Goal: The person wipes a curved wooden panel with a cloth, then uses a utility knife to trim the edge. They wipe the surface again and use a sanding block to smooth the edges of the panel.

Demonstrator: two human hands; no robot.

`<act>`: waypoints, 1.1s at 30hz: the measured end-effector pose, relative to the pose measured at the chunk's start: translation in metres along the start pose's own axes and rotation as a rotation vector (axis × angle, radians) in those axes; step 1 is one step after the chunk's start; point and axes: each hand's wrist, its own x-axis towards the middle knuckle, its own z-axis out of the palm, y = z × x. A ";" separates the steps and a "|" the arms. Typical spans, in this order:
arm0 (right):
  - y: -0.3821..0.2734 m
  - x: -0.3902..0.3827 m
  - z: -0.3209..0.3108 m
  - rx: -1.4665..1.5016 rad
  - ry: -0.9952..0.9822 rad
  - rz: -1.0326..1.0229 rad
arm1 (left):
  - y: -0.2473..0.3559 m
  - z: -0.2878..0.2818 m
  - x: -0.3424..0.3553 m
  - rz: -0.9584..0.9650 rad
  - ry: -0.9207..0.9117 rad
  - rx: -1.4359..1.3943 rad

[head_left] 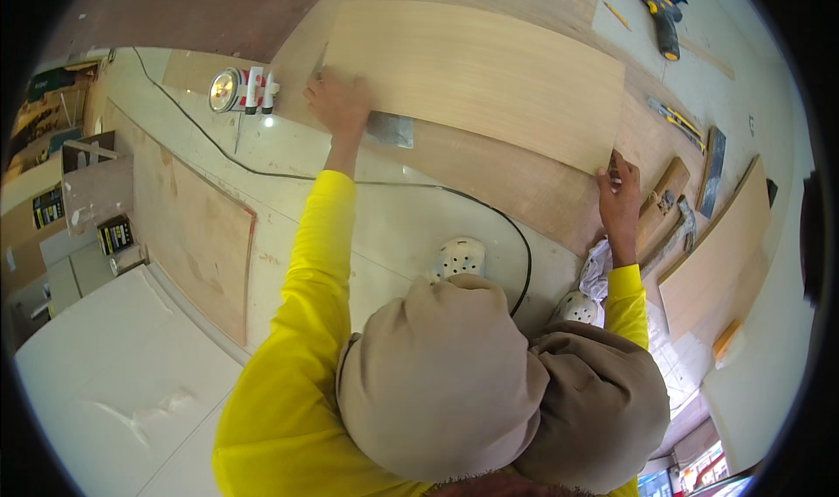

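Note:
A long, pale wood panel (481,77) lies slantwise in front of me, over a larger plywood board (516,169). At its left end is my left hand (339,104), slightly blurred, with its fingers bent at the panel's edge. My right hand (620,201) pinches the near right corner between thumb and fingers. From under the panel's near edge, beside my left wrist, a flat grey piece (391,131) sticks out. Its kind is unclear. Most of the plywood's surface is hidden beneath the panel.
Rightward lie a utility knife (677,123), a dark flat bar (712,172), a hammer (673,235) and another board (721,243). A drill (660,16) and pencil (617,15) are farther off. A round tin (225,90) stands left; a black cable (393,183) crosses the tiled floor.

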 end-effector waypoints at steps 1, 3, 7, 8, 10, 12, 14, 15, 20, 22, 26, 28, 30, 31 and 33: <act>0.012 0.003 0.001 0.001 -0.008 -0.006 | -0.003 -0.004 0.005 -0.023 -0.020 -0.011; 0.015 0.003 0.006 0.001 -0.034 -0.005 | -0.012 -0.006 0.010 -0.056 -0.075 -0.016; 0.022 0.007 0.012 -0.021 -0.011 -0.059 | -0.031 0.010 0.033 -0.054 0.038 0.005; 0.029 0.009 0.015 -0.024 0.000 -0.085 | -0.045 0.015 0.040 -0.007 0.007 0.017; 0.019 0.004 0.014 -0.075 -0.021 -0.041 | -0.063 0.021 0.041 -0.014 -0.082 -0.060; 0.012 0.010 0.009 -0.035 -0.052 0.047 | -0.061 0.016 0.056 -0.116 -0.156 -0.244; 0.017 0.015 -0.005 0.085 -0.099 0.190 | -0.075 0.012 0.062 -0.139 -0.186 -0.348; 0.008 0.006 -0.023 0.246 -0.149 0.236 | -0.063 0.001 0.049 -0.191 -0.214 -0.425; -0.062 0.009 -0.011 0.330 -0.115 0.306 | -0.124 -0.028 0.092 -0.326 -0.252 -0.828; -0.036 -0.004 -0.040 0.396 -0.076 0.378 | -0.065 -0.059 0.066 -0.549 -0.460 -0.954; -0.022 -0.008 -0.039 0.416 -0.154 0.173 | -0.106 -0.087 0.097 -0.431 -0.629 -0.856; -0.029 -0.025 -0.044 0.272 -0.149 -0.066 | -0.106 -0.101 0.119 -0.401 -0.702 -0.825; -0.034 -0.038 -0.047 0.121 -0.053 -0.184 | -0.110 -0.109 0.145 -0.365 -0.781 -0.764; -0.034 -0.039 -0.048 0.044 -0.003 -0.242 | -0.106 -0.112 0.154 -0.345 -0.820 -0.733; -0.029 -0.029 -0.050 0.067 0.133 -0.299 | -0.090 -0.109 0.168 -0.317 -0.833 -0.682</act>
